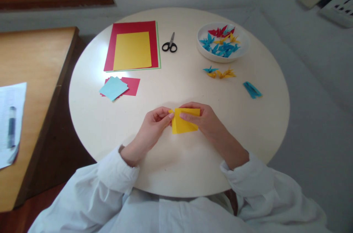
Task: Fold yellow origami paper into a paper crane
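Note:
A small folded yellow paper (184,122) is held just above the near middle of the round cream table (248,126). My left hand (153,124) pinches its left edge, fingers curled. My right hand (204,119) grips its right side, with the fingers laid over the top fold. Both hands are closed on the same sheet. White sleeves cover both wrists.
Stacked red, green and yellow sheets (132,47) lie far left, with black scissors (170,44) beside them. Smaller light blue and red squares (118,87) sit nearer. A white bowl (222,43) holds folded cranes; two cranes (220,72) and a blue folded piece (252,90) lie right. A wooden desk (30,89) stands left.

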A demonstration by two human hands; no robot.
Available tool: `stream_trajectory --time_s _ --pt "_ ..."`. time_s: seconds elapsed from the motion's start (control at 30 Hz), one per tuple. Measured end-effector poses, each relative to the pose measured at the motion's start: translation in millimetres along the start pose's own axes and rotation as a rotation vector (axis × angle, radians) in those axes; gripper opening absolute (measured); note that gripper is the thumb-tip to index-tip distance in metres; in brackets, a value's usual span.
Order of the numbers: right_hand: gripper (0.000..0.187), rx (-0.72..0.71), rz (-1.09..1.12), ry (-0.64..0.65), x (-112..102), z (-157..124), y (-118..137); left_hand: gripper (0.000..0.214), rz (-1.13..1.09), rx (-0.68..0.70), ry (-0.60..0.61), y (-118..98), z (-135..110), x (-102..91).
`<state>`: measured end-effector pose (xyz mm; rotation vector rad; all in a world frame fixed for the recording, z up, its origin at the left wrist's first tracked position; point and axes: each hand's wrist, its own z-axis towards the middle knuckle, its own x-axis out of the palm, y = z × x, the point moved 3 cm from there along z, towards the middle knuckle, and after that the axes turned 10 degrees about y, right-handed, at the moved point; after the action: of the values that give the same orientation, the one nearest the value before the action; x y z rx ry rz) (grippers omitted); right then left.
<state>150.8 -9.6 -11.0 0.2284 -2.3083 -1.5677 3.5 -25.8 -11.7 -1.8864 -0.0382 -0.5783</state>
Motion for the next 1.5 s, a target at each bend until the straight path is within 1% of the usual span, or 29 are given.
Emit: stream_trajectory --time_s 0.1,0.23,0.33,0.47,0.6,1.1,1.33,1.5 --pt "0.024 0.010 -0.049 0.034 3 -2 2 0.024 -0.012 0.001 0.008 -2 0 1.5" --pt "0.022 -0.024 -0.082 0.024 5 -2 3 0.024 -0.030 -0.038 0.041 -2 -2 3.8" --pt "0.023 -0.064 -0.125 0.016 5 -2 3 0.024 -0.029 -0.061 0.052 0 -2 2.8" --pt "0.026 -0.074 -0.190 0.027 6 -2 3 0.025 0.002 -0.047 0.044 3 -1 -0.9" --pt "0.029 -0.078 -0.230 -0.007 7 -2 2 0.026 0.009 -0.033 0.032 5 0 -3.2" --pt "0.028 -0.091 -0.224 -0.068 11 -3 0 0.027 0.002 -0.033 -0.018 5 1 -1.6" --pt "0.029 -0.086 -0.197 -0.047 9 -4 2 0.025 -0.018 -0.055 0.024 1 0 0.3" --pt "0.026 -0.092 -0.240 -0.017 6 -2 1 0.024 -0.009 -0.048 0.031 1 1 -0.8"
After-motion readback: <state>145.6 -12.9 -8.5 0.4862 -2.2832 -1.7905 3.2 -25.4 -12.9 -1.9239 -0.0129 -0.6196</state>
